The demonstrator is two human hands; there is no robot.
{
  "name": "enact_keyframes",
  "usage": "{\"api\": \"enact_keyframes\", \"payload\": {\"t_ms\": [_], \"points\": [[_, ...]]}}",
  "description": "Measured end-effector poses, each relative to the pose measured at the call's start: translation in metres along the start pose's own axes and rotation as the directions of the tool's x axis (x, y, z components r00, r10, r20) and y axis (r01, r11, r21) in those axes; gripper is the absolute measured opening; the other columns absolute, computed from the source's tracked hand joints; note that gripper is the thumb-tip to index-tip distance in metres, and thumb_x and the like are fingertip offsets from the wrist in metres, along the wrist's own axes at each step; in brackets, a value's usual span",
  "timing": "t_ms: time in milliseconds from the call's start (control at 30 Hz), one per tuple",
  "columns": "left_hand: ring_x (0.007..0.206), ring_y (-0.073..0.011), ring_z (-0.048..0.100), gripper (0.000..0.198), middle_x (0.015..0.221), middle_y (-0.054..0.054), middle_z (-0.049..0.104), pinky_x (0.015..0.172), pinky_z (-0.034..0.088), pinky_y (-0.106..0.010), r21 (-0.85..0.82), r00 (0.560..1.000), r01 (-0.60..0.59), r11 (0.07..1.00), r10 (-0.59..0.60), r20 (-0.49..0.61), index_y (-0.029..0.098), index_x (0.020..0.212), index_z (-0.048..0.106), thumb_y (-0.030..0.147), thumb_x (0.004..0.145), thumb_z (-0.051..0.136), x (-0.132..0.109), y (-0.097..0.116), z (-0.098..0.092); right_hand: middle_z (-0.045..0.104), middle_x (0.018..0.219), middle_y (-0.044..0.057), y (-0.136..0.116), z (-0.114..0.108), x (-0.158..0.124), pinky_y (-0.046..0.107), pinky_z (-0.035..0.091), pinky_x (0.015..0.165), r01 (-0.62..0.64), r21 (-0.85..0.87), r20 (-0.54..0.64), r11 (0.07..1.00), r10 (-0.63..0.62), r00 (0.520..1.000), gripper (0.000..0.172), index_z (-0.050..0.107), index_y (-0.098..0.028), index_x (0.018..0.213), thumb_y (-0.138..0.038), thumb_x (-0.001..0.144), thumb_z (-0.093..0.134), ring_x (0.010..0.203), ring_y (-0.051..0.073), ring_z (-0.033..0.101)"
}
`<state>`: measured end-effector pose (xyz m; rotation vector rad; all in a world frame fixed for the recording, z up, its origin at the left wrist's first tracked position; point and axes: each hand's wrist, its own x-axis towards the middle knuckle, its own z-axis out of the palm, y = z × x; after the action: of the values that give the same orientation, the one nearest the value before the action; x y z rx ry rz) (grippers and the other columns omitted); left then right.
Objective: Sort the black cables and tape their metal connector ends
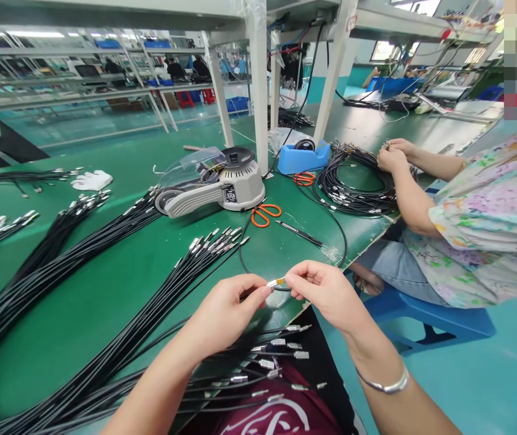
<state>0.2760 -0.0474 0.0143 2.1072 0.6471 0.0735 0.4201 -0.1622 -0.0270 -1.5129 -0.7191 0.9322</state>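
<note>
Just above the table's front edge, my left hand (226, 311) pinches the silver metal connector (272, 284) of a black cable between thumb and fingertips. My right hand (326, 291) closes its thumb and fingers on the other side, at a small yellow piece (280, 281) on the connector's end. Whether that piece is tape or part of the plug I cannot tell. A black cable loops on the table behind my hands. Under my forearms and over my lap lie loose cables with silver connectors (267, 364). Left of my hands runs a bundle of black cables (162, 296).
On the green table (117, 241) stand a grey tape dispenser (240, 187) and a blue tape holder (303, 158). Orange-handled scissors (266, 215) and a utility knife (299, 232) lie nearby. At right, a co-worker's hands (394, 156) work beside coiled cables (353, 181). White posts rise behind.
</note>
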Motion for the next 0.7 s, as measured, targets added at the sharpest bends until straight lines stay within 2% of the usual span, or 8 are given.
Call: {"api": "enact_keyframes", "payload": {"t_ms": [100, 267, 333, 467, 567, 700], "points": [[0.065, -0.0131, 0.051, 0.032, 0.067, 0.002, 0.059, 0.061, 0.038, -0.022, 0.033, 1.0, -0.025, 0.999, 0.026, -0.007, 0.017, 0.072, 0.062, 0.038, 0.087, 0.043, 0.0024, -0.0011, 0.0032, 0.058, 0.061, -0.002, 0.0005, -0.0013, -0.0008, 0.024, 0.041, 0.058, -0.014, 0.004, -0.018, 1.0, 0.014, 1.0, 0.019, 0.063, -0.014, 0.074, -0.033, 0.075, 0.065, 0.058, 0.01, 0.052], [0.075, -0.0147, 0.056, 0.025, 0.08, 0.0, 0.066, 0.07, 0.041, -0.024, 0.062, 0.993, -0.102, 0.993, 0.106, -0.056, 0.02, 0.083, 0.066, 0.03, 0.087, 0.044, 0.0028, -0.0065, 0.0091, 0.059, 0.06, -0.001, 0.0015, -0.0016, 0.0, 0.025, 0.043, 0.058, -0.042, 0.027, -0.001, 0.999, 0.042, 0.999, 0.021, 0.062, -0.014, 0.071, -0.034, 0.075, 0.065, 0.056, 0.011, 0.053], [0.075, -0.0146, 0.056, 0.024, 0.08, -0.001, 0.065, 0.069, 0.04, -0.024, 0.059, 0.993, -0.096, 0.994, 0.1, -0.063, 0.02, 0.082, 0.066, 0.03, 0.087, 0.045, 0.0027, -0.0061, 0.0095, 0.058, 0.06, -0.001, 0.0016, -0.0014, -0.0008, 0.025, 0.043, 0.059, -0.033, 0.033, 0.002, 0.999, 0.033, 0.999, 0.021, 0.062, -0.014, 0.072, -0.034, 0.075, 0.065, 0.057, 0.011, 0.053], [0.061, -0.0124, 0.049, 0.029, 0.064, 0.001, 0.057, 0.059, 0.038, -0.023, -0.095, 1.0, 0.013, 0.995, -0.011, 0.028, 0.016, 0.069, 0.062, 0.035, 0.085, 0.047, 0.0037, -0.0028, 0.007, 0.059, 0.062, -0.001, 0.0019, -0.0009, -0.0048, 0.025, 0.042, 0.06, -0.005, 0.014, 0.009, 1.0, 0.005, 1.0, 0.02, 0.062, -0.014, 0.073, -0.034, 0.076, 0.065, 0.059, 0.011, 0.052], [0.06, -0.0118, 0.048, 0.029, 0.062, 0.001, 0.054, 0.06, 0.039, -0.023, -0.238, 0.991, 0.05, 0.97, -0.02, 0.129, 0.015, 0.069, 0.059, 0.036, 0.084, 0.047, 0.0054, -0.0026, 0.0056, 0.059, 0.063, -0.001, 0.0015, -0.0018, -0.0075, 0.025, 0.042, 0.06, 0.005, -0.012, 0.04, 1.0, -0.005, 0.999, 0.021, 0.062, -0.015, 0.074, -0.035, 0.077, 0.065, 0.06, 0.011, 0.053], [0.06, -0.0116, 0.046, 0.032, 0.062, 0.002, 0.053, 0.058, 0.037, -0.023, -0.148, 0.99, 0.031, 0.988, -0.01, 0.139, 0.015, 0.071, 0.06, 0.04, 0.086, 0.045, 0.0066, -0.0021, 0.0046, 0.06, 0.063, -0.001, 0.0001, -0.0046, -0.0095, 0.026, 0.043, 0.061, 0.014, -0.033, 0.054, 0.999, -0.012, 0.998, 0.022, 0.062, -0.015, 0.073, -0.036, 0.077, 0.064, 0.061, 0.012, 0.054]]}}
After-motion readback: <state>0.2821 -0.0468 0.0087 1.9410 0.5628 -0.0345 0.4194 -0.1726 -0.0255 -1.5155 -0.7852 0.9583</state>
